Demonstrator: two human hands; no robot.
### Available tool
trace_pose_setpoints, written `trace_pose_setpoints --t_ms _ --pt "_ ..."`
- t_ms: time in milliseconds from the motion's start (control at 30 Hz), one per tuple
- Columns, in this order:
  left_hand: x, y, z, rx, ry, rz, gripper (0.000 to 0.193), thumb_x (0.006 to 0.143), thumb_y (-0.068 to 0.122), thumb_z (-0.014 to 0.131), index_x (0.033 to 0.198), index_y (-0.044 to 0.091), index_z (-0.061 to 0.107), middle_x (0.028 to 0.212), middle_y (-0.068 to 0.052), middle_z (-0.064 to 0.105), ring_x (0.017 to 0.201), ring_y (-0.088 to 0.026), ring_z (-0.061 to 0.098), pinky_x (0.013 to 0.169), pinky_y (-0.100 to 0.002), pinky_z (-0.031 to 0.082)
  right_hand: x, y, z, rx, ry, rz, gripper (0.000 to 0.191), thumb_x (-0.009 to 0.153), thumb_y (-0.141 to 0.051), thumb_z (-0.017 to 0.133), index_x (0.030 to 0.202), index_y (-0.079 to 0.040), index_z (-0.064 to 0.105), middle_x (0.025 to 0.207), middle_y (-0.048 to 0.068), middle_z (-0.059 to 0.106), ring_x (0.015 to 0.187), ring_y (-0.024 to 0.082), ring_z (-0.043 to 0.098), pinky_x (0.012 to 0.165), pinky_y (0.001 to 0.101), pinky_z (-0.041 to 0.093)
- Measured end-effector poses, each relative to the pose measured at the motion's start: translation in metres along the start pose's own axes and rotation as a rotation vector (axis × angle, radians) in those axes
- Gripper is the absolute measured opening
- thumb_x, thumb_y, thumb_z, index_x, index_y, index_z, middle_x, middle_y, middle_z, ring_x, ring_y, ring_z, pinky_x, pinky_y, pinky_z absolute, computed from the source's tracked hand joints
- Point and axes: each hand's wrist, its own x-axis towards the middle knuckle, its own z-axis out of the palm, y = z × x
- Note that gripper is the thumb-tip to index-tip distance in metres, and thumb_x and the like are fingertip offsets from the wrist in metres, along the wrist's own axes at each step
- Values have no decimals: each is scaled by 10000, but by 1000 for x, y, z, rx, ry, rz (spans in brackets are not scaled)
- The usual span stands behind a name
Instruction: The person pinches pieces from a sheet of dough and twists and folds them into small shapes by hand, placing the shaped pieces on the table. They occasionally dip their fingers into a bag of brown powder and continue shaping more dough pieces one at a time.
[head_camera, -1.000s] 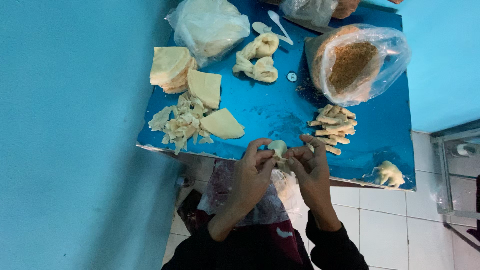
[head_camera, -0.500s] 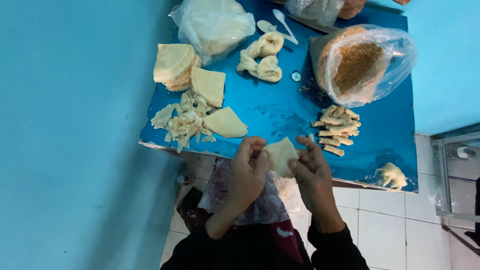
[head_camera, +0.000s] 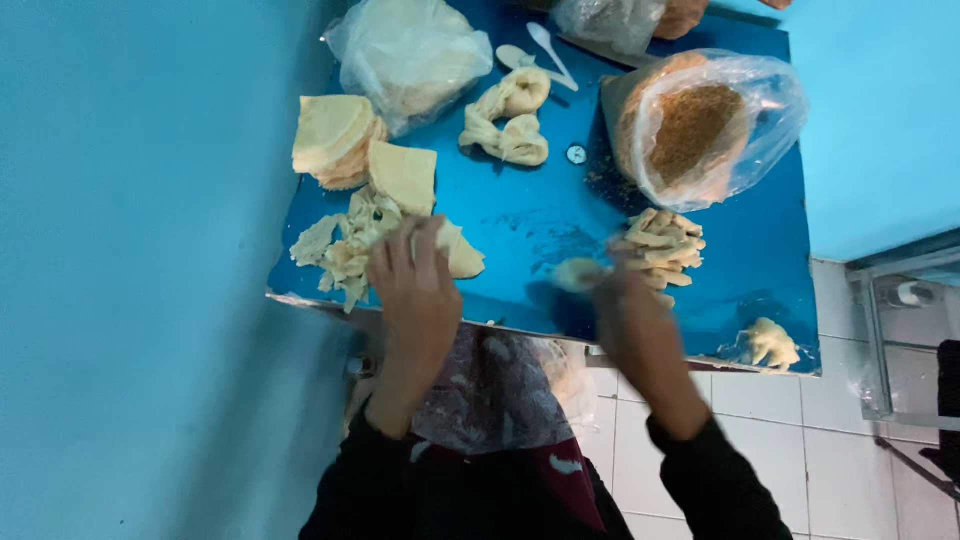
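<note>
Both hands parted: left hand (head_camera: 415, 290) spread on a pastry sheet (head_camera: 462, 255), right hand (head_camera: 625, 300) pinching a folded piece (head_camera: 578, 274); several finished pieces (head_camera: 662, 245) lie stacked, many sheets (head_camera: 335, 140) remain.

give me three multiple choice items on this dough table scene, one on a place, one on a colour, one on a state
1. Where does the left hand rest?
A. on the pale triangular dough sheet
B. on the white plastic spoon
C. on the floor tiles

2. What colour is the tabletop?
A. red
B. blue
C. white

3. In what state is the clear plastic bag of brown crumbs?
A. tied shut
B. open at the top
C. lying flat and empty

Answers:
1 A, its fingers lie over the sheet.
2 B, the bare surface is shiny blue.
3 B, the crumbs show through the open mouth.
</note>
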Motion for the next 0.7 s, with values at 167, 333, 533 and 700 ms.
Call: trace_pose_setpoints --t_ms 167,333,533,700 --pt "-28 30 11 -202 -234 254 268 970 171 646 1225 116 706 1284 -96 627 1255 -339 520 1057 -550 378 -23 5 5 176 68 -70 712 906 -51 729 1527 -3 386 1150 154 736 1026 329 716 807 410 574" --pt "-47 42 31 -231 -308 371 201 927 177 727 1117 121 691 1328 -57 648 1355 -300 540 1148 -606 308 -21 20 7 12 202 44 696 888 26 725 1508 -34 415 1109 219 700 1008 360 710 805 423 580" --pt "-57 38 37 -303 -348 359 241 922 176 736 1135 72 690 1257 -63 665 1310 -253 581 1191 -618 314 -21 33 -1 139 202 42 598 941 97 647 1478 7 398 1127 216 708 1053 331 726 845 414 595" --pt "-60 37 39 -319 -338 361 209 950 170 727 1134 80 684 1217 -65 661 1265 -251 601 1186 -611 338 -21 60 -22 -167 254 -35 511 976 111 603 1444 1 432 1152 202 720 1074 392 686 831 456 578"
